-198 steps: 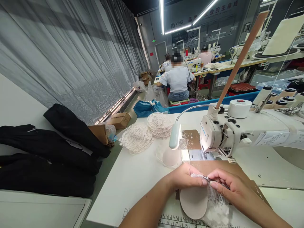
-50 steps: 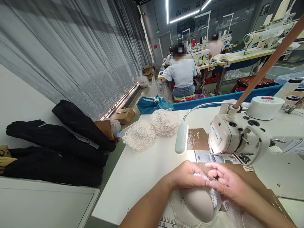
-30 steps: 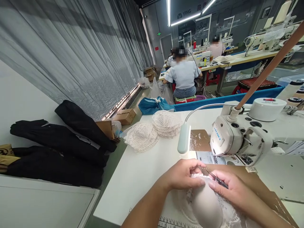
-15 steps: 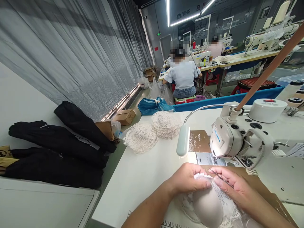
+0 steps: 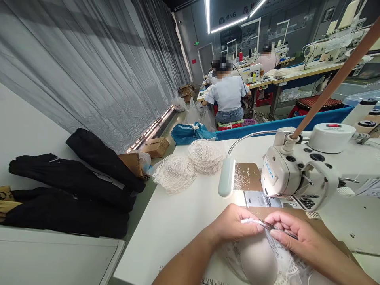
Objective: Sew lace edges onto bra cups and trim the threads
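My left hand [image 5: 239, 223] pinches the lace edge of a white bra [image 5: 258, 257] between thumb and fingers. The bra's smooth moulded cup faces up, and its lace spreads to the right. In my right hand [image 5: 289, 229] is a slim pair of dark metal thread snips [image 5: 268, 226]. Their tips point left and meet the lace edge beside my left thumb. Both hands are just in front of the sewing machine [image 5: 279, 170]. My right fingers hide part of the snips' handle.
Two stacks of lace cups [image 5: 175, 170] lie at the table's far left. A lamp [image 5: 227, 176] on a bendy arm hangs left of the needle area. Black garments [image 5: 71, 190] lie left of the table [image 5: 166, 221]. A co-worker [image 5: 230, 93] sits ahead.
The snips have swung from pointing up and left, apart from the lace, to touching its edge near my left thumb. My left hand has kept its hold on the bra.
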A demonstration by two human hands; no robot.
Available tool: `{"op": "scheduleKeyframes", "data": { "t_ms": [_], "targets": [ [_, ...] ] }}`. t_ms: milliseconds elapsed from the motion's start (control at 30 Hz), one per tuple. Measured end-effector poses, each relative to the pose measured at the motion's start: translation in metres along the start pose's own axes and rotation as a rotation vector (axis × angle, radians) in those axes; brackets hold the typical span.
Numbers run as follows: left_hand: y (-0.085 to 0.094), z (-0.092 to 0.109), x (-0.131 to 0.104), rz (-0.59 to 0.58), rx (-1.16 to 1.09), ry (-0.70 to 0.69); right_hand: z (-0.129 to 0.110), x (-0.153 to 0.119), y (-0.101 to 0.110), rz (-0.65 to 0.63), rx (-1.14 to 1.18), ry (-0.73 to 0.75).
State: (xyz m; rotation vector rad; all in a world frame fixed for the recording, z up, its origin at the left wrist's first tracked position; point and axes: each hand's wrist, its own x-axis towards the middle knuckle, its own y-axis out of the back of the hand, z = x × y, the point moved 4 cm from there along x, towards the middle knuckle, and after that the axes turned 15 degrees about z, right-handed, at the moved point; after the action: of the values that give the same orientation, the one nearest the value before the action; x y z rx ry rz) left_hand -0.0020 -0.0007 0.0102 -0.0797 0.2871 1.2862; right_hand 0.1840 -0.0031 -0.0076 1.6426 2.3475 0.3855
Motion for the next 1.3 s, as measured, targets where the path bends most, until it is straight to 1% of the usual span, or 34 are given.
{"op": "scheduleKeyframes", "data": {
  "t_ms": [100, 267, 400, 600, 733, 933, 1100, 1167, 1233, 1300],
  "targets": [
    [-0.0014, -0.0015, -0.0005, -0.024, 0.027, 0.030, -0.0059, -0.0005, -0.0034, -0.009, 0.001, 0.025],
    [-0.0027, 0.0007, -0.0009, -0.051, 0.008, 0.027, -0.0117, -0.0016, -0.0068, -0.015, 0.003, -0.009],
    [-0.0022, 0.0012, -0.0009, -0.062, 0.030, 0.030, -0.0102, -0.0019, -0.0070, -0.029, 0.006, -0.006],
    [-0.0011, -0.0040, -0.0004, -0.071, 0.047, 0.059, -0.0083, -0.0030, -0.0076, -0.072, 0.005, -0.024],
    [-0.0006, -0.0038, -0.0004, -0.081, 0.077, 0.060, -0.0089, -0.0035, -0.0082, -0.059, -0.012, -0.019],
    [-0.0007, 0.0000, -0.0032, -0.128, 0.061, 0.054, -0.0038, -0.0053, -0.0068, -0.063, -0.030, -0.054],
    [-0.0030, 0.0010, -0.0047, -0.118, 0.065, 0.082, -0.0054, -0.0046, -0.0083, -0.098, -0.028, -0.010],
    [-0.0047, -0.0005, -0.0045, -0.109, 0.092, 0.092, -0.0081, -0.0037, -0.0098, -0.088, -0.075, 0.009],
    [-0.0065, -0.0025, -0.0037, -0.099, 0.112, 0.089, -0.0105, -0.0026, -0.0105, -0.045, -0.134, 0.023],
    [-0.0082, -0.0038, -0.0027, -0.080, 0.115, 0.076, -0.0117, -0.0014, -0.0109, 0.006, -0.143, 0.024]
  ]
}}
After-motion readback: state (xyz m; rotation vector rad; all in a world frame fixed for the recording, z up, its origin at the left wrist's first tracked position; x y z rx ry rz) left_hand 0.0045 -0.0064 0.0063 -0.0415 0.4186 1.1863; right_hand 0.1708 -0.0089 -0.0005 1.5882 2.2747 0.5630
